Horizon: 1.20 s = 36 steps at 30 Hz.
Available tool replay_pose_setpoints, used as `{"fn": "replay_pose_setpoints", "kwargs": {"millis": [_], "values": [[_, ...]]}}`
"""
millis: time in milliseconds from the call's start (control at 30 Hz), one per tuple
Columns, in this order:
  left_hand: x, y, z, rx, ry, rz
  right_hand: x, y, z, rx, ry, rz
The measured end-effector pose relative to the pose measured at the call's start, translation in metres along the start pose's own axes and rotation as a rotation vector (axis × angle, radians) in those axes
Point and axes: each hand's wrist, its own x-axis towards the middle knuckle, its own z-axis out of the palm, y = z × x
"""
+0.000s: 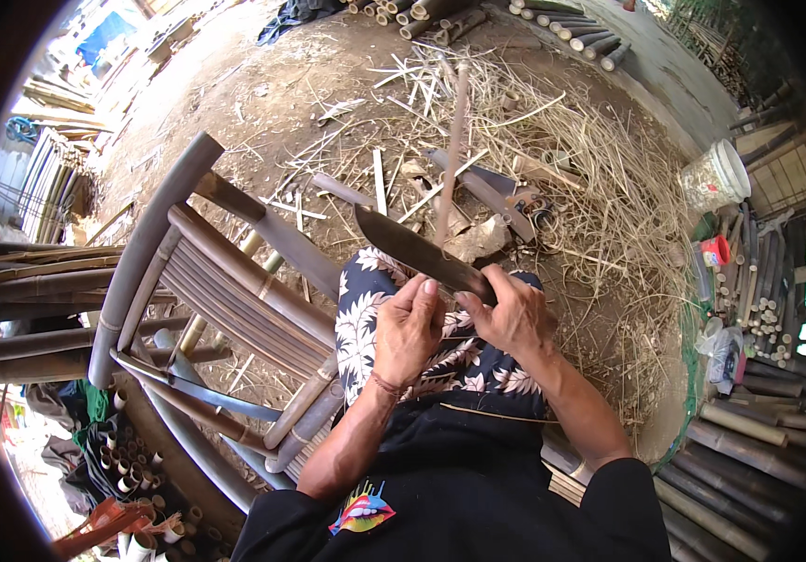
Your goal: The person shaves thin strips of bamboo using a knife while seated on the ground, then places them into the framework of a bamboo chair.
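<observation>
A broad, dark-bladed machete (412,248) slants above my lap, its tip pointing up and left. My right hand (515,318) is closed at the lower right end of it, the grip hidden by the fingers. Just below the blade, my left hand (408,332) is closed with thumb and fingers pinched together; whatever is between them is hidden. A long, thin brown stick (454,150) runs away from me beyond the blade, and I cannot tell whether its near end is held. Across my lap lies a thin strip (497,414).
To my left stands a bamboo chair (244,281). Shavings (590,197) and split strips litter the ground ahead, around another long blade (483,192). At the right are a white bucket (717,178) and stacked bamboo poles (749,445); more poles (47,290) lie left.
</observation>
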Motion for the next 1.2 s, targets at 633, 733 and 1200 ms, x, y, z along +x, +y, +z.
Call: {"fn": "replay_pose_setpoints", "kwargs": {"millis": [633,733,1200], "values": [[-0.052,-0.014,-0.03,0.311,-0.034,-0.062,0.039,0.051,-0.043,0.005,0.014,0.285],[-0.011,0.0,-0.01,0.383,0.06,0.026,0.004,0.02,-0.008,-0.106,-0.011,-0.022],[-0.079,-0.025,-0.024,0.636,-0.089,0.086,0.063,0.099,-0.049,-0.225,-0.021,0.461]]}}
